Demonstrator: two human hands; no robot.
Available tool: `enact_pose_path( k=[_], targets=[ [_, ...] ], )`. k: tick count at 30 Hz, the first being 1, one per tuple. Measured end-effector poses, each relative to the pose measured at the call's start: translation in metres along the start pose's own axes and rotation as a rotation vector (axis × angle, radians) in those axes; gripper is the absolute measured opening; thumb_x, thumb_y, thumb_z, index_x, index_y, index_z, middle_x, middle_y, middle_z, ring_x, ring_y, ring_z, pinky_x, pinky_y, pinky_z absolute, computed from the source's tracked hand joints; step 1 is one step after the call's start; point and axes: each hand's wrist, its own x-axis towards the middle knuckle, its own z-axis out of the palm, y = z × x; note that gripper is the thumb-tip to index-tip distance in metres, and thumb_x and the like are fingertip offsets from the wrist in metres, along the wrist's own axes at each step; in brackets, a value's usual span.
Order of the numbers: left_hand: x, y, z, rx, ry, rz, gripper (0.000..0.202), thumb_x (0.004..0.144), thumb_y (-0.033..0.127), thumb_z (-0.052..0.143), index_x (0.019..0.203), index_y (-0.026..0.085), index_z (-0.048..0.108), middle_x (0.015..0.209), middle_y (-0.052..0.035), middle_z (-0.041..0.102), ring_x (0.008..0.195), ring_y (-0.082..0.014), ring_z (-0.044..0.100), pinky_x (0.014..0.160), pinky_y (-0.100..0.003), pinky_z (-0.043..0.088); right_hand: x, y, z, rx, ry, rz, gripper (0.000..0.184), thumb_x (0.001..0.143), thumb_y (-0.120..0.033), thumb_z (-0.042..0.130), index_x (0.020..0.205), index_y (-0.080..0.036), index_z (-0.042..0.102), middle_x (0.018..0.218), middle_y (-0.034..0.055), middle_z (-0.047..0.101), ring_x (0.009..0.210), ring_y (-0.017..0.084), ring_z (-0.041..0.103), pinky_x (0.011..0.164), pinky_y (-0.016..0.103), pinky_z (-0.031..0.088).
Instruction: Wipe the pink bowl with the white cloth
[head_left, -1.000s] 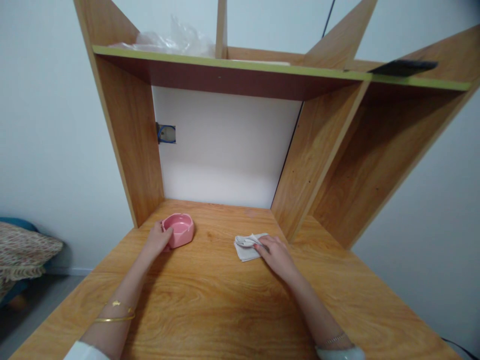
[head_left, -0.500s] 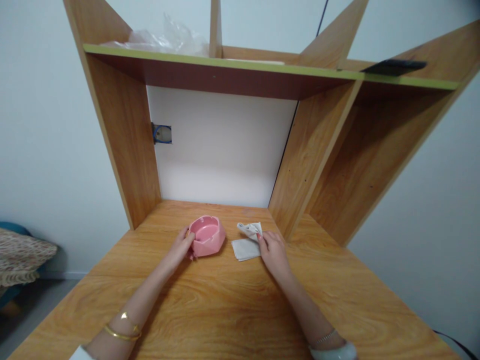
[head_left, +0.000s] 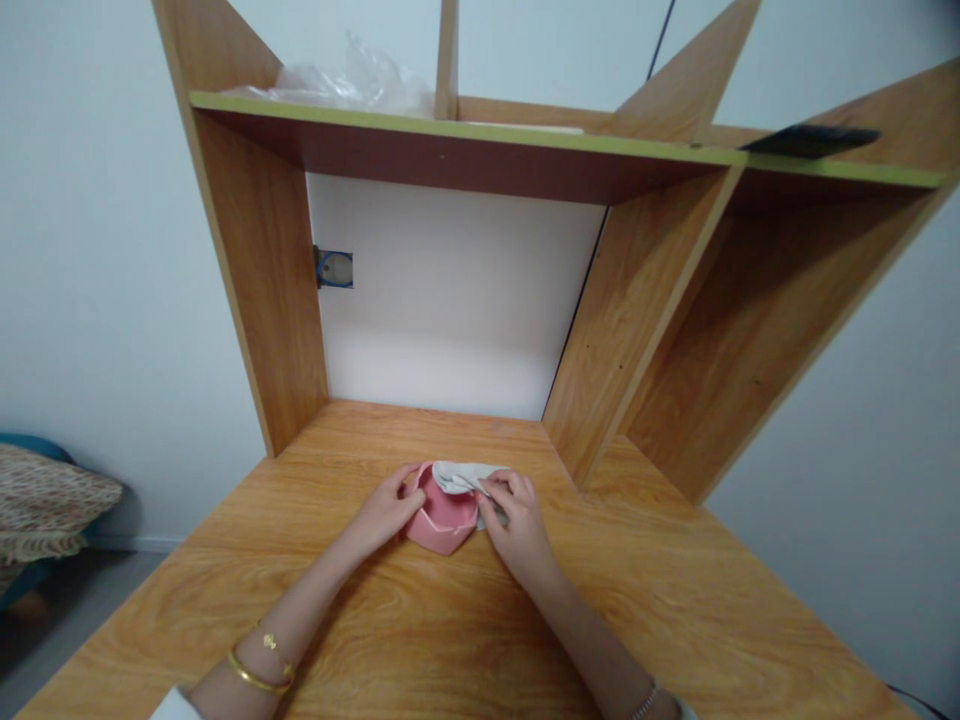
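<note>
Your head-worn camera looks forward and down over the wooden desk [head_left: 450, 630], squarely facing its white back panel [head_left: 450, 300]; near enough that your left hand [head_left: 384, 515] and right hand [head_left: 519, 525] meet at centre frame, the upper shelf [head_left: 487, 165] spanning the top

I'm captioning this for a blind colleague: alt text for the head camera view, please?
Two hands meet at a pink dish on a wooden desk: the left hand grips its rim, the right hand holds a white cloth at its opening. A shelf above carries clear plastic and a dark flat object.
</note>
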Motion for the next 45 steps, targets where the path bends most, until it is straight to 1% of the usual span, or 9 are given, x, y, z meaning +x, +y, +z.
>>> enact_pose_path(
  k=[6,13,18,20,23,27,32,39,45],
  targets=[
    [-0.003,0.006,0.001,0.130,0.013,0.167,0.045,0.074,0.029,0.050,0.117,0.016,0.053,0.110,-0.0072,0.062,0.098,-0.0214,0.057,0.086,-0.031,0.043,-0.001,-0.006,-0.002,-0.013,-0.025,-0.022,0.024,0.078,-0.027,0.051,0.099,-0.024,0.062,0.094,0.0055,0.053,0.090,0.020,0.047,0.078,0.035,0.040],
    [-0.011,0.011,0.009,0.300,0.049,0.298,0.047,0.077,0.031,0.049,0.122,0.018,0.049,0.115,-0.0083,0.057,0.106,-0.0216,0.051,0.095,-0.035,0.035,0.000,-0.002,0.000,0.038,-0.012,0.067,0.012,0.075,-0.026,0.051,0.084,-0.021,0.056,0.084,0.0035,0.053,0.084,0.019,0.049,0.074,0.033,0.041],
    [-0.020,0.018,0.013,0.393,0.043,0.319,0.049,0.077,0.032,0.050,0.125,0.025,0.045,0.111,-0.0060,0.055,0.102,-0.0213,0.052,0.092,-0.035,0.037,-0.003,0.006,0.012,0.047,0.102,0.232,0.054,0.063,-0.026,0.058,0.114,-0.018,0.041,0.082,0.0010,0.050,0.076,0.018,0.051,0.073,0.034,0.043],
    [-0.021,0.021,0.013,0.422,0.034,0.320,0.051,0.077,0.034,0.050,0.127,0.027,0.044,0.109,-0.0057,0.055,0.099,-0.0215,0.053,0.090,-0.035,0.039,-0.004,0.009,0.016,0.068,0.070,0.269,0.068,0.062,-0.025,0.058,0.124,-0.018,0.031,0.078,-0.0004,0.051,0.073,0.018,0.052,0.071,0.034,0.044],
    [-0.023,0.023,0.013,0.459,0.021,0.342,0.052,0.078,0.035,0.049,0.129,0.028,0.041,0.106,-0.0049,0.055,0.097,-0.0208,0.054,0.088,-0.033,0.040,-0.004,0.012,0.017,0.125,-0.046,0.330,0.073,0.065,-0.021,0.053,0.132,-0.016,0.023,0.072,-0.0009,0.054,0.068,0.018,0.054,0.066,0.031,0.044],
    [-0.025,0.027,0.015,0.496,0.005,0.369,0.054,0.077,0.037,0.051,0.129,0.029,0.041,0.108,-0.0044,0.054,0.097,-0.0204,0.054,0.087,-0.032,0.041,-0.006,0.016,0.014,0.115,-0.157,0.382,0.066,0.070,-0.021,0.049,0.132,-0.016,0.028,0.081,0.0045,0.061,0.071,0.019,0.058,0.064,0.029,0.044],
    [-0.026,0.027,0.018,0.457,0.010,0.408,0.059,0.075,0.043,0.055,0.129,0.024,0.040,0.119,-0.0068,0.053,0.107,-0.0228,0.049,0.093,-0.034,0.037,-0.009,0.022,0.014,0.020,-0.140,0.375,0.056,0.072,-0.024,0.049,0.126,-0.016,0.039,0.093,0.0108,0.063,0.086,0.023,0.059,0.069,0.031,0.044],
    [-0.025,0.021,0.020,0.314,0.048,0.263,0.070,0.071,0.049,0.058,0.130,0.018,0.034,0.129,-0.0118,0.045,0.115,-0.0266,0.045,0.097,-0.039,0.034,-0.013,0.021,0.021,0.059,-0.029,0.384,0.053,0.074,-0.021,0.043,0.126,-0.014,0.039,0.097,0.0125,0.063,0.088,0.024,0.059,0.071,0.033,0.045],
    [-0.027,0.010,0.032,0.193,-0.027,0.203,0.094,0.062,0.048,0.068,0.135,0.018,0.018,0.128,-0.0136,0.045,0.111,-0.0274,0.049,0.092,-0.040,0.039,-0.014,0.021,0.019,0.187,0.053,0.442,0.064,0.074,-0.019,0.041,0.135,-0.013,0.022,0.089,0.0086,0.064,0.072,0.021,0.061,0.062,0.031,0.047]
  ],
)
